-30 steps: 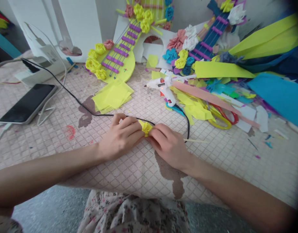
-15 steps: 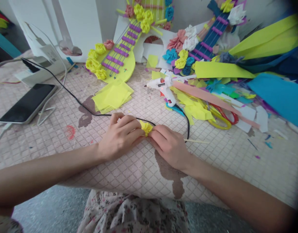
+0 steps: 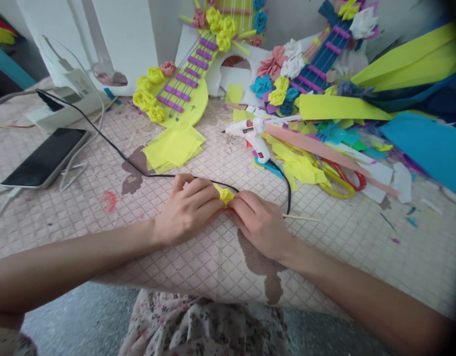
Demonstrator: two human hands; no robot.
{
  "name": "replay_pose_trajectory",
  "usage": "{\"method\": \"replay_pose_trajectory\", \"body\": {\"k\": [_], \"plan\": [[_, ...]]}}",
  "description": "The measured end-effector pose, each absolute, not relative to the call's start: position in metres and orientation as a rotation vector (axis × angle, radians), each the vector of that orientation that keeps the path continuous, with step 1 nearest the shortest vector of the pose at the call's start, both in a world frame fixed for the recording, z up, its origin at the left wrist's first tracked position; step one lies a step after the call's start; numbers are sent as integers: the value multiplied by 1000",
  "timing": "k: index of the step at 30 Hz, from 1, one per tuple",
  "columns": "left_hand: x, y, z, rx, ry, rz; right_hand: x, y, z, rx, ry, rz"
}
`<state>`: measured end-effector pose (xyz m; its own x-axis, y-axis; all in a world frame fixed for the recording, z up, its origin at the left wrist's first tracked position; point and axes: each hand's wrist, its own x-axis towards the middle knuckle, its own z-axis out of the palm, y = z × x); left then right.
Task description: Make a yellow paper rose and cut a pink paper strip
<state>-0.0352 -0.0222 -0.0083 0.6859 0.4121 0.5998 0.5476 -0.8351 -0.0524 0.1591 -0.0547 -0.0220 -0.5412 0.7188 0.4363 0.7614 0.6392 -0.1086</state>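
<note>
My left hand (image 3: 189, 210) and my right hand (image 3: 259, 222) meet at the middle of the table, both pinched on a small yellow paper flower (image 3: 224, 194). Only the flower's top shows between the fingertips. A thin wooden skewer (image 3: 300, 217) sticks out to the right from under my right hand. Just behind my hands runs the black cord (image 3: 139, 170) of the white glue gun (image 3: 250, 133), which lies on the table further back.
A stack of yellow paper squares (image 3: 174, 146) lies behind my left hand. A phone (image 3: 46, 158) and a power strip (image 3: 65, 106) are at the left. Paper guitars with flowers (image 3: 179, 86), coloured sheets (image 3: 417, 143) and scissors (image 3: 341, 180) crowd the back and right.
My fingers have shifted slightly on the yellow flower, and less of it shows now. Both hands stay in the same place.
</note>
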Motion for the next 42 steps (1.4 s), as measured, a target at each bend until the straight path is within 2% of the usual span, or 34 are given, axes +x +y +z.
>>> {"method": "replay_pose_trajectory", "body": {"k": [10, 24, 42], "plan": [[-36, -23, -5, -2682, -788, -810, 162, -56, -20, -1152, -2354, 22], [-35, -22, -8, -2689, -833, -782, 161, -55, -16, -1160, -2454, -106], [-38, -21, -8, -2740, -796, -799, 188, -57, -3, -1177, -2590, 51]]}}
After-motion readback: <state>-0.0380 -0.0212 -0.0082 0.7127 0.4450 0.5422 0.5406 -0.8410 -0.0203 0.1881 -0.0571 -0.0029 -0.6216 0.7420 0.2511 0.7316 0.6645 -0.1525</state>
